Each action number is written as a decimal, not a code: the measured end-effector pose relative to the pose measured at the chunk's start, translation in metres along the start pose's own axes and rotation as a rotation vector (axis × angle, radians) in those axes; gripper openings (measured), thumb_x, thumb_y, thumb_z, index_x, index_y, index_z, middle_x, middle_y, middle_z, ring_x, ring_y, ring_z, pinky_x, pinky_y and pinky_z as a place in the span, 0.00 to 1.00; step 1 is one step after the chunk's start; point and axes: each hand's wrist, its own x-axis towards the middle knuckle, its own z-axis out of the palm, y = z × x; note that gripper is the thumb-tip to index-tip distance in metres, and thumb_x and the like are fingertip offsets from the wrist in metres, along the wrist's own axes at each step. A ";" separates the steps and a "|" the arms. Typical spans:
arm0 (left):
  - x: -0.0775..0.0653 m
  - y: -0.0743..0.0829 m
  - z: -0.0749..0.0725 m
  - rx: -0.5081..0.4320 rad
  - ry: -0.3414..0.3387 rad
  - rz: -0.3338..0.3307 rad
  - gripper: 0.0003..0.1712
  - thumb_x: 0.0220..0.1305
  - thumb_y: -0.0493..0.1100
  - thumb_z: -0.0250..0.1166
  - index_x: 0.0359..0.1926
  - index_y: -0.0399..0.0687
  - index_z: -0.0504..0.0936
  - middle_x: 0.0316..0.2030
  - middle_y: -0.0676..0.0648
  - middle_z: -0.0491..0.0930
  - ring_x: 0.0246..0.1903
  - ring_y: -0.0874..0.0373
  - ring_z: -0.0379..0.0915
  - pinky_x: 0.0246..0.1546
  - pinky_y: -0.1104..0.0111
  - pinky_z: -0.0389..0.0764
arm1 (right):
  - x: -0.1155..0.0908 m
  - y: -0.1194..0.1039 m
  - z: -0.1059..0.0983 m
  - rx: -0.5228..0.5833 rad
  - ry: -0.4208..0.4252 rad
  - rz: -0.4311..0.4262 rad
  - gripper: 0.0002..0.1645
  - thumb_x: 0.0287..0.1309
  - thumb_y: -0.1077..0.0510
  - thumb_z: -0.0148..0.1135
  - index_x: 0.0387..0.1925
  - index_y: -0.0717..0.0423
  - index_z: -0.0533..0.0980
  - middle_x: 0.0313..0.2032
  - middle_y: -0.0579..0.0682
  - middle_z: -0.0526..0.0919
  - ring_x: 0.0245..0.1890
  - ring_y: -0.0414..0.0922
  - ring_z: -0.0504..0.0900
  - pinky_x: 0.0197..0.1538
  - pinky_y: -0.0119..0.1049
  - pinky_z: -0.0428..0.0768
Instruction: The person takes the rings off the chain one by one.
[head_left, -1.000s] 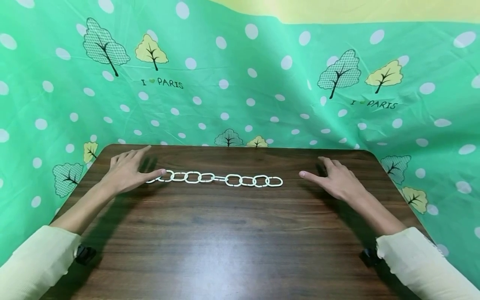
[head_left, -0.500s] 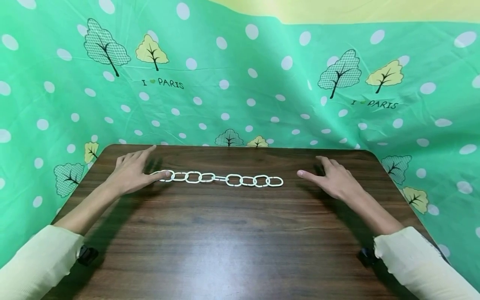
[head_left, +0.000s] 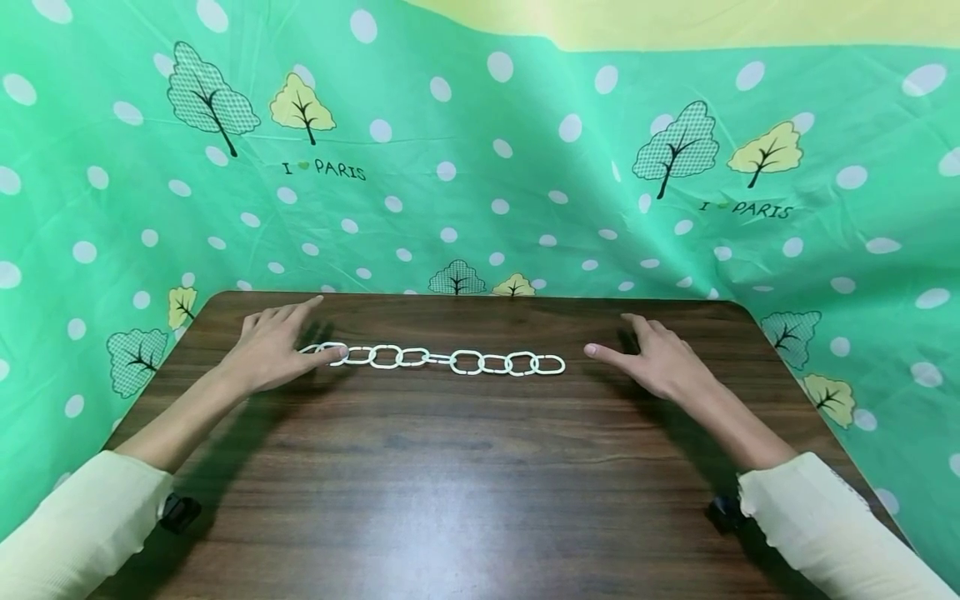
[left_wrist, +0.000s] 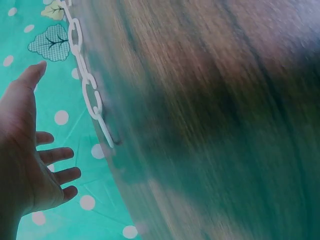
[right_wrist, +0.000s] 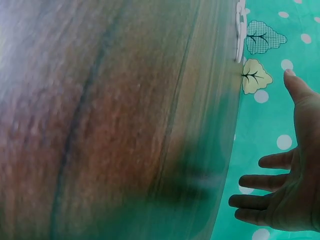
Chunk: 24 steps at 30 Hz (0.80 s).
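A white plastic chain of several oval links lies stretched from left to right across the far half of the brown table. My left hand hovers over the chain's left end with fingers spread, and its thumb overlaps a link in the head view. In the left wrist view the left hand stands apart from the chain. Just beyond the chain's right end is my right hand, holding nothing, thumb pointing at the last link. The right wrist view shows the right hand with fingers extended and the chain farther off.
A green dotted cloth printed with trees hangs behind the table and along both sides. Dark straps or mounts sit at both cuffs, the left one a black wrist device, the right one another black device. Light glares on the near tabletop.
Both hands have drifted inward: the left hand moves right over the chain's left end, the right hand moves left closer to the last link. The chain stays in place.
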 end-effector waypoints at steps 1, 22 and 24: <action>0.000 0.001 0.000 -0.005 -0.001 0.002 0.64 0.73 0.79 0.64 0.91 0.43 0.54 0.84 0.25 0.63 0.82 0.22 0.58 0.75 0.25 0.57 | 0.000 -0.001 0.000 0.001 -0.001 -0.002 0.76 0.68 0.09 0.51 0.89 0.65 0.54 0.83 0.80 0.60 0.80 0.81 0.64 0.77 0.81 0.66; 0.005 0.019 0.002 0.017 -0.016 0.046 0.62 0.73 0.78 0.66 0.89 0.42 0.60 0.83 0.30 0.68 0.81 0.24 0.63 0.75 0.27 0.61 | 0.002 -0.016 0.010 0.019 -0.004 -0.034 0.73 0.70 0.10 0.50 0.89 0.63 0.54 0.83 0.77 0.62 0.82 0.77 0.65 0.78 0.79 0.67; 0.005 0.020 0.003 0.026 -0.014 0.052 0.62 0.72 0.79 0.66 0.88 0.42 0.61 0.83 0.31 0.69 0.80 0.24 0.65 0.75 0.27 0.62 | 0.002 -0.017 0.011 0.020 -0.006 -0.035 0.73 0.70 0.10 0.50 0.89 0.64 0.53 0.83 0.78 0.62 0.81 0.78 0.65 0.78 0.79 0.67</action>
